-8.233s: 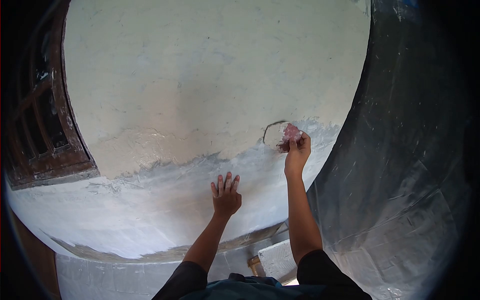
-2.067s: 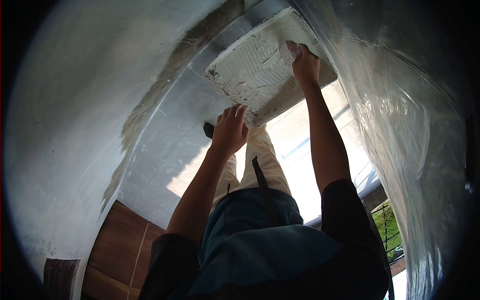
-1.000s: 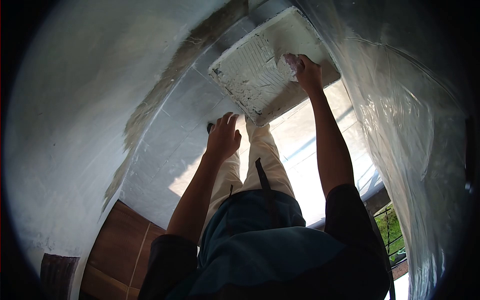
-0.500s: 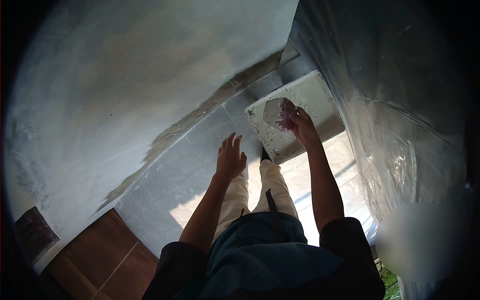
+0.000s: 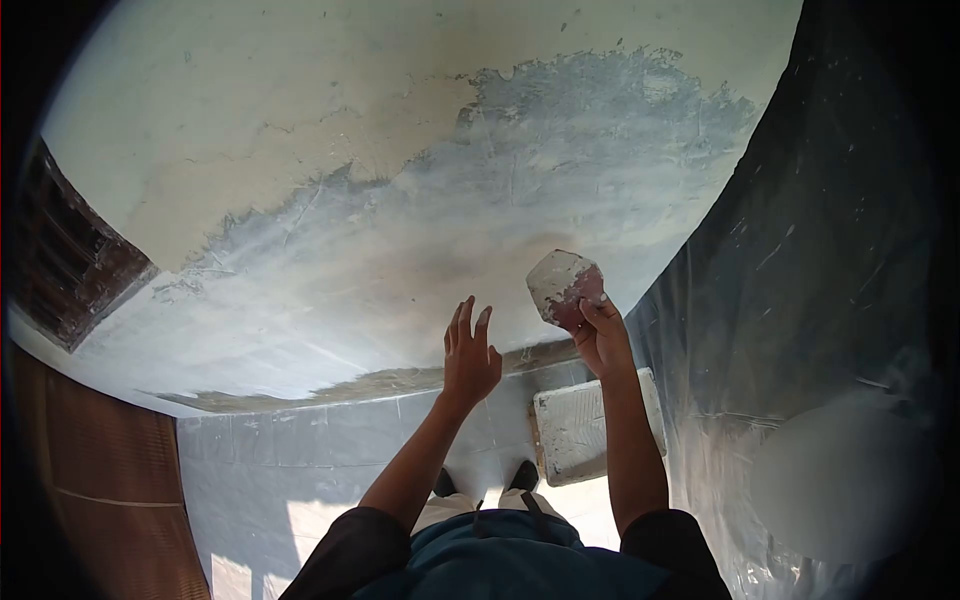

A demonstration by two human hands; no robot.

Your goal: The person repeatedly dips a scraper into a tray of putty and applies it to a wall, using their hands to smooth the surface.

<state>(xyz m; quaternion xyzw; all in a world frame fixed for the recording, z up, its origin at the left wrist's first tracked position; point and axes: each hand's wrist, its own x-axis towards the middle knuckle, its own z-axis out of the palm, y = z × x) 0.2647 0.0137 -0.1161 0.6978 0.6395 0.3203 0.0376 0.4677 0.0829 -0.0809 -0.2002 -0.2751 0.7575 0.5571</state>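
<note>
Right hand (image 5: 600,335) pinching a putty-loaded scraper (image 5: 563,284), blade up and close to the wall (image 5: 420,250), contact not discernible. Left hand (image 5: 470,355) beside it, fingers spread, empty. Ahead of the blade, grey skim coat; above that, bare cream plaster. Below the wrist, putty tray (image 5: 575,430) on the floor. Step in hand, judged: carrying a fresh load to the wall. Next move calling for flat blade contact and even pressure.
</note>
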